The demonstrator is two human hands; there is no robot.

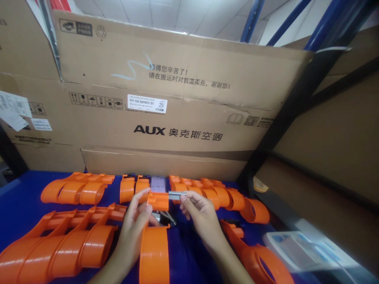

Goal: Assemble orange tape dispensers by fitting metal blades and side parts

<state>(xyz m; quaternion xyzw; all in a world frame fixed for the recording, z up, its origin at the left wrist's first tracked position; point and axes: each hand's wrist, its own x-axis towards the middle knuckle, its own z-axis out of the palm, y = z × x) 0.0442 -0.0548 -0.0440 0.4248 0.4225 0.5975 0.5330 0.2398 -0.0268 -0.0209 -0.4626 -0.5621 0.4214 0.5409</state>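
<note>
Your left hand [136, 215] grips orange plastic part [158, 201] | your right hand [200, 211] pinches metal rod [175, 195] | phone [158, 183] lies beyond your fingertips

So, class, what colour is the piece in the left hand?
The piece in the left hand is orange, clearest in the head view.

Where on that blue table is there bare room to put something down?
Bare blue table shows at far left, beside both left rows of orange pieces. A narrower, shadowed strip lies between the orange loop below the left hand and the right forearm. Crowded: along the cardboard, orange pieces flank the phone.
</note>
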